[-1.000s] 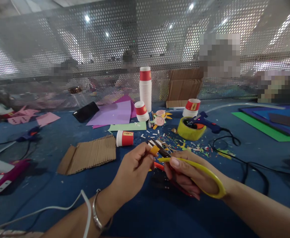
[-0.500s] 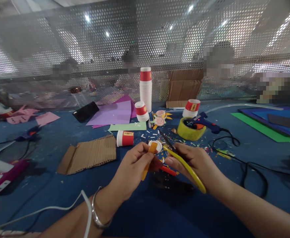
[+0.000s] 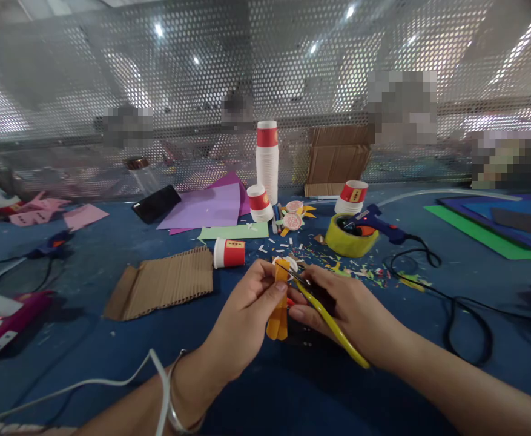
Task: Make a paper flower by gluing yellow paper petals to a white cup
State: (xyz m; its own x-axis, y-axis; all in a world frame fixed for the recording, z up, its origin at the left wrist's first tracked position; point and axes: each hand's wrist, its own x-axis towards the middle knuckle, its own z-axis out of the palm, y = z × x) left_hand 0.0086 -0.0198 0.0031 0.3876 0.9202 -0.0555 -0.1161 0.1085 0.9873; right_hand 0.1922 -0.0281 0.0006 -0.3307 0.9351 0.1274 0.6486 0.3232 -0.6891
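The left hand point(image 3: 247, 309) pinches an orange strip point(image 3: 278, 315) upright just above the desk point(image 3: 88, 254). The right hand point(image 3: 351, 312) is closed around yellow scissors point(image 3: 338, 333), their blades at the strip's top. With fingertips that close, a nick seems possible. Paper scraps point(image 3: 338, 263) litter the blue desk, and a perforated screen point(image 3: 201, 91) stands behind.

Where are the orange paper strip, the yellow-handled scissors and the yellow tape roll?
orange paper strip point(image 3: 278, 316), head view, on its lower half.
yellow-handled scissors point(image 3: 334, 329), head view, on the yellow handle loop.
yellow tape roll point(image 3: 347, 245), head view, on its outer wall.
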